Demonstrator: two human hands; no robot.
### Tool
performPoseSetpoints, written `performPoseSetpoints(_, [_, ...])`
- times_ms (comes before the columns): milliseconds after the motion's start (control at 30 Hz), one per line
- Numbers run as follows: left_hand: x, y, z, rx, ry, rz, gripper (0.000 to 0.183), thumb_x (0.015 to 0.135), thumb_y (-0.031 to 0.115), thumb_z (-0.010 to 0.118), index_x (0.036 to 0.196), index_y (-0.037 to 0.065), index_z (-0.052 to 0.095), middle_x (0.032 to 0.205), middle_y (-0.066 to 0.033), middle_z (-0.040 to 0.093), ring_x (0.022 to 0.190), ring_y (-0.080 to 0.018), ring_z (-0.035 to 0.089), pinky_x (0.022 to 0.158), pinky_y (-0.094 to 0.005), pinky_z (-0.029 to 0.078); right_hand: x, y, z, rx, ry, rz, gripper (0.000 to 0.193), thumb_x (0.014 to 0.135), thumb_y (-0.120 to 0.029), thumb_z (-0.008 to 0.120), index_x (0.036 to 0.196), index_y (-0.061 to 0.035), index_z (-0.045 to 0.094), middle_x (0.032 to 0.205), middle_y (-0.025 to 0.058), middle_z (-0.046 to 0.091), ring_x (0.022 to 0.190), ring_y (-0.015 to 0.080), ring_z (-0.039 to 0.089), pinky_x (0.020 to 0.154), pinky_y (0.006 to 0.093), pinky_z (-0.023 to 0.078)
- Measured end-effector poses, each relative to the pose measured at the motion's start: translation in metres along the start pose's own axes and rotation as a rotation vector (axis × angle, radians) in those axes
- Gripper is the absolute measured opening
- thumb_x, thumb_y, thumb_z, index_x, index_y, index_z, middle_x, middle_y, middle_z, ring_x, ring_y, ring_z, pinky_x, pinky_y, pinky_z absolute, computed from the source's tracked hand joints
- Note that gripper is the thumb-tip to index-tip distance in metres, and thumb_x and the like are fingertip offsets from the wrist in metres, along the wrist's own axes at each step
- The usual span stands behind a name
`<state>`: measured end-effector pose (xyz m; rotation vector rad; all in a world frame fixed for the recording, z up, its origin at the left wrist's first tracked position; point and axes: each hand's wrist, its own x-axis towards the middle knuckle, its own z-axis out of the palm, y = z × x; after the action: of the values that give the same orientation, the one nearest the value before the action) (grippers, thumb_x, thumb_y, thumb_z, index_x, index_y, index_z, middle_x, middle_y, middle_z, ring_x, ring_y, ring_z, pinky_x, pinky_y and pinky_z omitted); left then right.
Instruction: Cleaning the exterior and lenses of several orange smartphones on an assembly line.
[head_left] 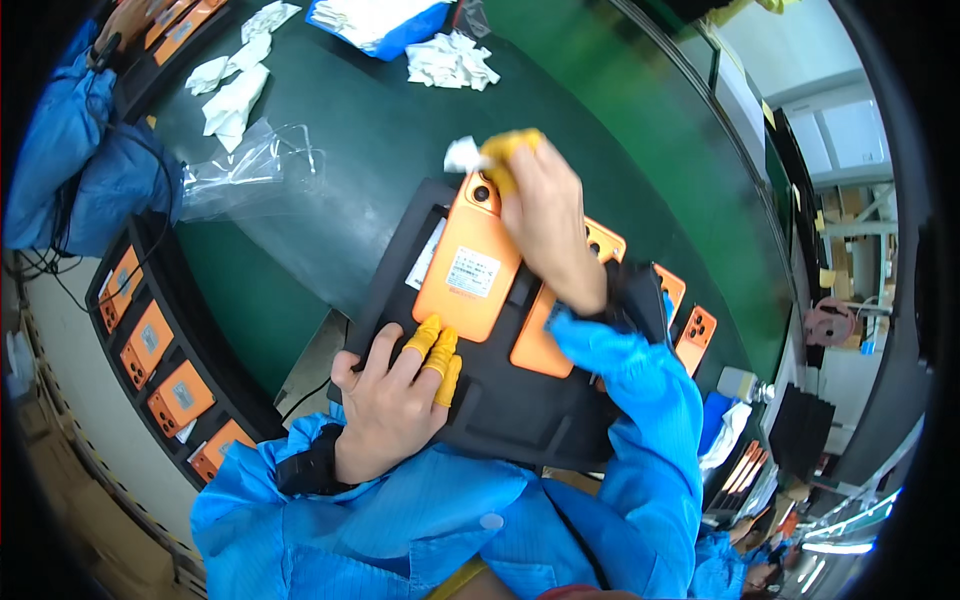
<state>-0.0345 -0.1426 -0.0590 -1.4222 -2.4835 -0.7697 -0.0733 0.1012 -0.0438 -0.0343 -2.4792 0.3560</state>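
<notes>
An orange phone (440, 295) lies back up in a black tray (520, 410), a white label on its middle and its camera lenses at the far end. My left hand (393, 408), with yellow finger cots on several fingers, rests at the phone's near edge, its fingers stretched out and apart. At the phone's far end is my right hand (548, 215), also in yellow finger cots, pinching a white wipe (463, 155). The right hand is slightly blurred and hides part of the camera area. Another orange phone (540, 340) lies to the right, partly under my right forearm.
More orange phones (690, 340) stand at the right. Crumpled wipes (452, 62), a blue pack of wipes (400, 35) and clear plastic bags (255, 175) lie on the green table (350, 130). A second tray of phones (182, 392) is at left, near a co-worker's blue sleeve (60, 130).
</notes>
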Motion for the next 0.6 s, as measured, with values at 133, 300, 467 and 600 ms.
performPoseSetpoints(133, [0.003, -0.005, 0.001, 0.031, 0.005, -0.022, 0.013, 0.068, 0.021, 0.073, 0.07, 0.01, 0.068, 0.086, -0.0031, 0.059, 0.102, -0.0238, 0.054, 0.078, -0.0424, 0.023, 0.009, -0.001, 0.004, 0.09, -0.019, 0.058, 0.015, 0.077, 0.001, 0.065, 0.091, -0.0028, 0.06, 0.085, 0.0128, 0.058, 0.076, 0.0341, 0.059, 0.065, 0.0396, 0.048])
performPoseSetpoints(300, [0.005, -0.001, 0.002, -0.008, -0.01, -0.019, 0.014, 0.066, 0.019, 0.074, 0.069, 0.007, 0.068, 0.086, -0.0059, 0.061, 0.101, -0.0263, 0.054, 0.078, -0.0441, 0.024, -0.007, -0.014, -0.007, 0.046, -0.106, -0.053, 0.018, 0.076, 0.003, 0.064, 0.093, -0.0026, 0.061, 0.083, 0.0144, 0.056, 0.076, 0.0335, 0.058, 0.065, 0.0406, 0.049])
performPoseSetpoints(467, [0.004, -0.002, 0.001, 0.023, 0.005, -0.021, 0.013, 0.066, 0.019, 0.074, 0.071, 0.007, 0.07, 0.086, -0.0053, 0.06, 0.101, -0.0267, 0.054, 0.078, -0.044, 0.024, 0.014, 0.001, -0.003, 0.123, -0.105, 0.136, 0.021, 0.071, 0.006, 0.058, 0.091, -0.0013, 0.057, 0.082, 0.0161, 0.052, 0.079, 0.0359, 0.056, 0.068, 0.0438, 0.047])
performPoseSetpoints(600, [0.003, 0.0, 0.002, 0.013, -0.015, -0.03, 0.012, 0.066, 0.018, 0.074, 0.07, 0.008, 0.069, 0.086, -0.0055, 0.06, 0.101, -0.0264, 0.054, 0.078, -0.0441, 0.024, -0.012, -0.011, -0.007, 0.142, -0.056, 0.078, 0.024, 0.069, 0.008, 0.058, 0.091, -0.0015, 0.058, 0.079, 0.0148, 0.052, 0.078, 0.034, 0.057, 0.067, 0.043, 0.047])
